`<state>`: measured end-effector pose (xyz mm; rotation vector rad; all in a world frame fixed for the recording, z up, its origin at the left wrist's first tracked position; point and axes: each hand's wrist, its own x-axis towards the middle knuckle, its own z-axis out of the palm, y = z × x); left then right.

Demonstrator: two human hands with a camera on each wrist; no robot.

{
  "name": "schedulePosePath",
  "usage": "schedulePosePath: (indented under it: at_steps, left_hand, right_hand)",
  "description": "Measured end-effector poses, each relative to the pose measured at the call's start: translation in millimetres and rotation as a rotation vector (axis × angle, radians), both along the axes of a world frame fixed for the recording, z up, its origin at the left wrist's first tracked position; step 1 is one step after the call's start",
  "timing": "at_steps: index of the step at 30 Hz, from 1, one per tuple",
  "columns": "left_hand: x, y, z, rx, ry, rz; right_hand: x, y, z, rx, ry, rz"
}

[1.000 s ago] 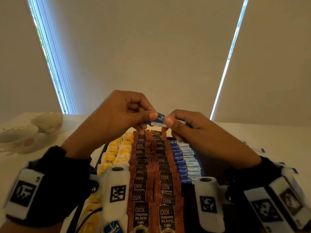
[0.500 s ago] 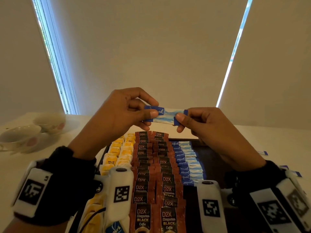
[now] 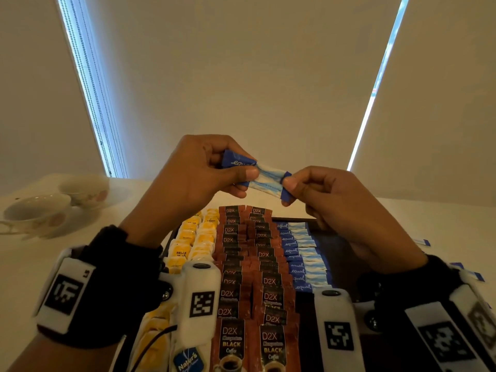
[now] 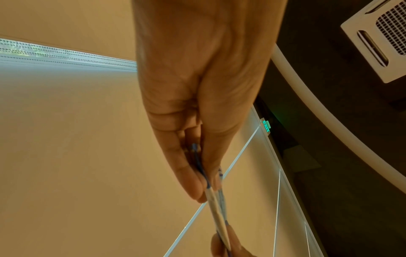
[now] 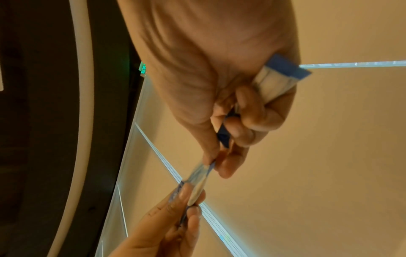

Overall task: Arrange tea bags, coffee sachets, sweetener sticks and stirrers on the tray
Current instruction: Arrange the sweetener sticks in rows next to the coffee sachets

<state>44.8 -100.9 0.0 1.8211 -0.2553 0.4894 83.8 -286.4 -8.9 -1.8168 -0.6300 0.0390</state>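
Observation:
My left hand (image 3: 243, 174) and right hand (image 3: 287, 187) hold a pair of blue-and-white sweetener sticks (image 3: 267, 177) between them, above the far end of the dark tray (image 3: 339, 247). Each hand pinches one end, and the sticks are slightly fanned. In the left wrist view the sticks (image 4: 216, 207) run edge-on from my left hand (image 4: 208, 189). In the right wrist view my right hand (image 5: 212, 165) also keeps further sticks (image 5: 276, 81) tucked in its palm. On the tray lie rows of yellow tea bags (image 3: 197, 237), brown coffee sachets (image 3: 251, 255) and sweetener sticks (image 3: 302, 253).
Two pale cups (image 3: 35, 213) (image 3: 83, 189) stand on the white table at the left. Loose sweetener sticks (image 3: 422, 242) (image 3: 469, 275) lie on the table right of the tray. A blue-labelled tea bag (image 3: 188, 361) sits at the tray's near end.
Both hands have risen above the tray and drawn apart, so the sticks between them show at full length and now fan into two.

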Motion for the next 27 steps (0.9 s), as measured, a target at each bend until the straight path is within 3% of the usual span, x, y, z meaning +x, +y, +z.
schedulePosePath:
  at_steps: [9, 20, 27]
  left_hand:
    - [1, -3, -2, -0.027, 0.0, 0.014]
    - [1, -3, -5, -0.027, 0.104, -0.025]
    - [0, -4, -3, 0.004, 0.138, -0.011]
  right_hand:
    - [2, 5, -7, 0.112, 0.004, -0.119]
    - [7, 5, -13, 0.042, -0.184, -0.225]
    - [4, -8, -7, -0.036, -0.177, -0.26]
